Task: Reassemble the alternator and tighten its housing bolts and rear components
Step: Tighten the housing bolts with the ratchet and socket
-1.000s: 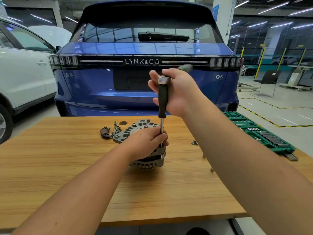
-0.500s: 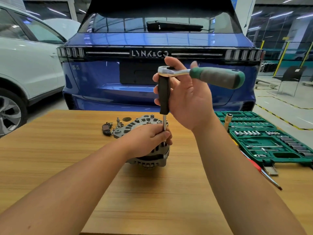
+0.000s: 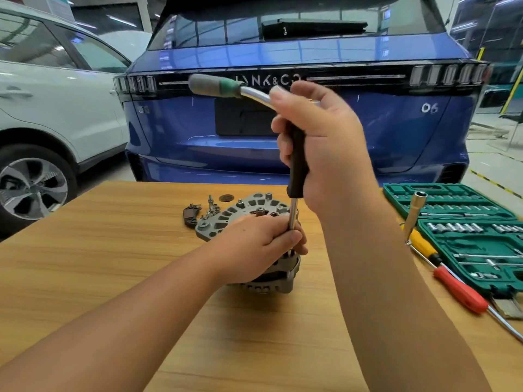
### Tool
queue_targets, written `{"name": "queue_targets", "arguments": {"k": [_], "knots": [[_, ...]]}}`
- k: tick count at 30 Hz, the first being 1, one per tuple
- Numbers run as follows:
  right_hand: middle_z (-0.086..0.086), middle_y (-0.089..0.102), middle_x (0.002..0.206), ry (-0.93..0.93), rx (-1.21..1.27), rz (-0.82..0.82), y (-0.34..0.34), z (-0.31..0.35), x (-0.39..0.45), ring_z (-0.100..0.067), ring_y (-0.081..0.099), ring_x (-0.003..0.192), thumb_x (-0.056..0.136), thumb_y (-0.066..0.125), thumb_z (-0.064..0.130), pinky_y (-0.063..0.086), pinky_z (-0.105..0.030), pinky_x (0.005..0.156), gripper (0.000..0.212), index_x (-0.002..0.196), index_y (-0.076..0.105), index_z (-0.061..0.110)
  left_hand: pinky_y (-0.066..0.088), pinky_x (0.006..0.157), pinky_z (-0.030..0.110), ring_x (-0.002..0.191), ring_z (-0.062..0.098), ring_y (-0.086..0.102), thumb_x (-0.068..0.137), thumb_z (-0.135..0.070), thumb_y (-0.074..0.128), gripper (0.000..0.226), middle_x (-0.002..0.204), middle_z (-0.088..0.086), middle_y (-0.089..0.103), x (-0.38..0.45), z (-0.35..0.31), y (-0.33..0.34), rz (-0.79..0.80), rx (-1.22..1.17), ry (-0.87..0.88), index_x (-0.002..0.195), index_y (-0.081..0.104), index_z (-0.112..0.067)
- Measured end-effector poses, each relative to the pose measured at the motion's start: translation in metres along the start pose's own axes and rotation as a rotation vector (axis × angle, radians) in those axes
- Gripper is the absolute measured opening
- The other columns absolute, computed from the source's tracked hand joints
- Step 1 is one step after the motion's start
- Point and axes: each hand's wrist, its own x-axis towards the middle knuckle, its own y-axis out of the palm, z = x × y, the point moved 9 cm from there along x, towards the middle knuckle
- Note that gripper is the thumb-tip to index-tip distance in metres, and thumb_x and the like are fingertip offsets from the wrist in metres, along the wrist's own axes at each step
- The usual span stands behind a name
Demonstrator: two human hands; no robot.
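The grey alternator (image 3: 278, 274) stands on the wooden table (image 3: 113, 250), its slotted rear plate (image 3: 226, 217) facing up. My left hand (image 3: 260, 244) lies over its top, fingers curled round the steel shaft of the extension bar (image 3: 293, 216) near the housing. My right hand (image 3: 325, 142) grips the bar's black handle (image 3: 297, 176) upright. A ratchet (image 3: 218, 86) with a grey-green grip sits on top of the bar, its handle pointing left. The socket end is hidden under my left fingers.
Small loose parts: a dark bracket (image 3: 191, 215), studs (image 3: 210, 206) and a brown disc (image 3: 225, 197) lie behind the alternator. A green socket case (image 3: 464, 222), a red-and-yellow screwdriver (image 3: 450, 278) and an upright socket tool (image 3: 414, 216) lie to the right. A blue car (image 3: 396, 137) stands beyond the table.
The ratchet handle has swung from pointing right to pointing left. My right hand has shifted on the bar's handle. My left hand has stayed on the alternator and shaft.
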Motion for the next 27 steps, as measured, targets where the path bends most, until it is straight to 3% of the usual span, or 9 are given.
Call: {"name": "queue_targets", "arguments": {"k": [3, 6, 9, 12, 18, 21, 23, 25, 27], "knots": [[-0.008, 0.070, 0.088, 0.215, 0.301, 0.260, 0.009, -0.013, -0.004, -0.015, 0.050, 0.061, 0.089, 0.059, 0.033, 0.030, -0.029, 0.064, 0.028, 0.103, 0.059, 0.009, 0.039, 0.083, 0.011, 0.100, -0.022, 0.054, 0.107, -0.043, 0.039, 0.022, 0.103, -0.038, 0.064, 0.001, 0.003, 0.001, 0.011, -0.025, -0.001, 0.101, 0.060, -0.048], [-0.011, 0.069, 0.105, 0.261, 0.383, 0.386, 0.012, -0.016, -0.007, -0.015, 0.056, 0.070, 0.084, 0.056, 0.034, 0.035, -0.027, 0.067, 0.047, 0.118, 0.057, 0.002, 0.037, 0.082, 0.009, 0.101, -0.023, 0.053, 0.107, -0.043, 0.040, 0.023, 0.108, -0.041, 0.062, 0.000, 0.003, 0.002, 0.024, -0.031, -0.002, 0.103, 0.062, -0.048], [-0.006, 0.068, 0.103, 0.282, 0.439, 0.382, 0.011, -0.021, -0.008, -0.014, 0.061, 0.075, 0.078, 0.068, 0.030, 0.049, -0.022, 0.064, 0.039, 0.107, 0.067, 0.004, 0.038, 0.088, 0.015, 0.103, -0.023, 0.052, 0.107, -0.043, 0.039, 0.025, 0.109, -0.040, 0.062, 0.000, 0.004, 0.002, 0.036, -0.022, -0.014, 0.106, 0.064, -0.045], [-0.003, 0.060, 0.097, 0.268, 0.458, 0.342, 0.010, -0.020, -0.008, -0.013, 0.058, 0.078, 0.073, 0.072, 0.028, 0.050, -0.019, 0.064, 0.027, 0.093, 0.073, 0.010, 0.039, 0.104, 0.028, 0.106, -0.021, 0.051, 0.107, -0.042, 0.039, 0.024, 0.110, -0.041, 0.062, 0.000, 0.000, 0.001, 0.038, 0.009, -0.016, 0.106, 0.063, -0.047], [-0.003, 0.057, 0.087, 0.279, 0.451, 0.288, 0.006, -0.019, -0.014, -0.012, 0.055, 0.075, 0.088, 0.060, 0.019, 0.049, -0.020, 0.067, 0.016, 0.100, 0.062, 0.009, 0.033, 0.114, 0.041, 0.107, -0.022, 0.048, 0.107, -0.042, 0.037, 0.026, 0.109, -0.045, 0.059, -0.001, -0.003, 0.001, 0.037, 0.037, -0.025, 0.109, 0.064, -0.043], [-0.005, 0.058, 0.093, 0.231, 0.405, 0.256, 0.004, -0.013, -0.014, -0.010, 0.053, 0.075, 0.088, 0.062, 0.019, 0.046, -0.020, 0.065, 0.016, 0.101, 0.057, 0.012, 0.036, 0.106, 0.033, 0.105, -0.027, 0.046, 0.107, -0.043, 0.036, 0.027, 0.108, -0.051, 0.053, -0.001, -0.003, 0.003, 0.042, 0.034, -0.035, 0.106, 0.063, -0.045], [-0.015, 0.060, 0.106, 0.137, 0.325, 0.217, 0.002, -0.011, -0.013, -0.012, 0.059, 0.081, 0.089, 0.065, 0.017, 0.050, -0.021, 0.071, 0.019, 0.106, 0.055, 0.016, 0.037, 0.091, 0.020, 0.100, -0.030, 0.045, 0.107, -0.043, 0.036, 0.027, 0.103, -0.054, 0.051, 0.000, -0.002, 0.004, 0.042, 0.022, -0.049, 0.100, 0.062, -0.047], [-0.030, 0.062, 0.115, -0.029, 0.210, 0.171, 0.004, -0.004, -0.015, -0.020, 0.064, 0.088, 0.095, 0.063, 0.009, 0.053, -0.023, 0.075, 0.021, 0.108, 0.051, 0.021, 0.035, 0.071, 0.009, 0.088, -0.032, 0.047, 0.107, -0.042, 0.036, 0.027, 0.088, -0.056, 0.052, -0.001, -0.002, 0.004, 0.022, 0.009, -0.059, 0.091, 0.057, -0.048], [-0.032, 0.062, 0.119, -0.261, 0.003, 0.147, 0.007, 0.006, -0.020, -0.028, 0.065, 0.092, 0.099, 0.055, -0.002, 0.053, -0.022, 0.076, 0.029, 0.114, 0.050, 0.022, 0.039, 0.061, 0.005, 0.077, -0.032, 0.047, 0.108, -0.040, 0.037, 0.028, 0.074, -0.056, 0.050, -0.001, -0.002, 0.004, 0.015, 0.007, -0.056, 0.086, 0.052, -0.046]]}}
